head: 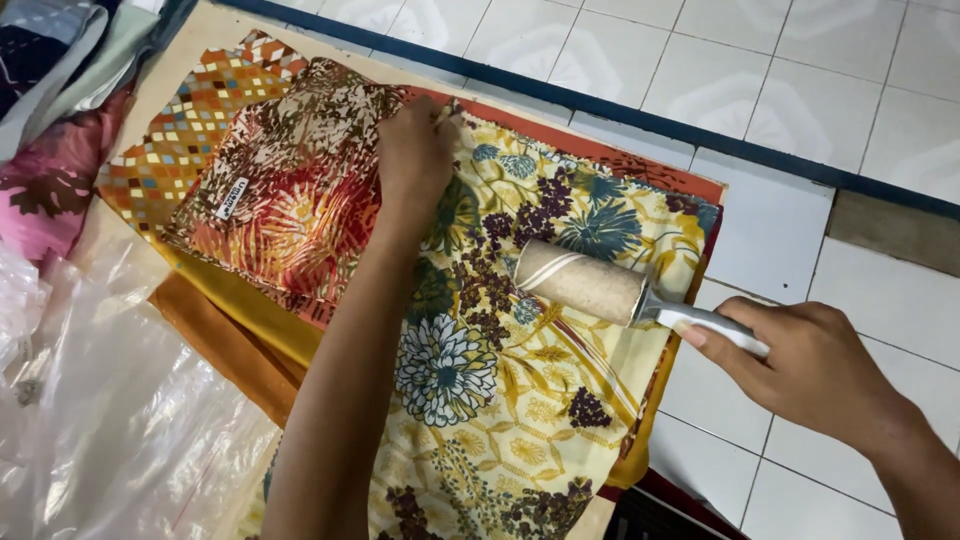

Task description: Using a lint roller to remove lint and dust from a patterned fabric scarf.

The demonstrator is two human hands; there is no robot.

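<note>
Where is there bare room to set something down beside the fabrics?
Bare white floor tiles run beyond the blue strip, and more lie right of the floral cloth, around the right hand holding the lint roller. The left side is crowded: stacked fabrics, plastic bags.

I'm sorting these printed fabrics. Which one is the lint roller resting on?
The lint roller, held by the right hand, lies on the yellow floral fabric, the one with large flowers; the left hand pins its top edge. The red-orange leafy fabric lies beside it.
</note>
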